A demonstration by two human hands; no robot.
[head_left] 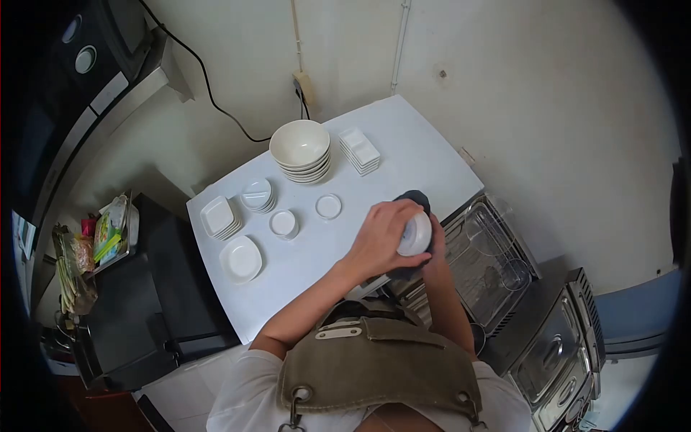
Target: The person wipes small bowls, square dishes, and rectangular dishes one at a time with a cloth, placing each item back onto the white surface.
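Observation:
My left hand point(381, 234) grips a small white dish point(415, 235) by its rim, over the right part of the white table point(302, 281). Close beside it, my right hand point(437, 248) is wrapped round a dark cloth point(414, 197) pressed against the dish; its fingers are partly hidden. Left of my hands, a small round dish point(328, 207) lies alone. Further left are a stack of small round dishes point(283, 223), a stack of divided dishes point(257, 194), stacked square dishes point(217, 215) and a squarish plate point(241, 259).
A stack of large bowls point(301, 144) and stacked rectangular dishes point(360, 147) stand at the table's back. A wire rack point(489, 259) with clear glassware is at the right, near metal lidded containers point(553, 353). Packaged food point(108, 230) sits on the left.

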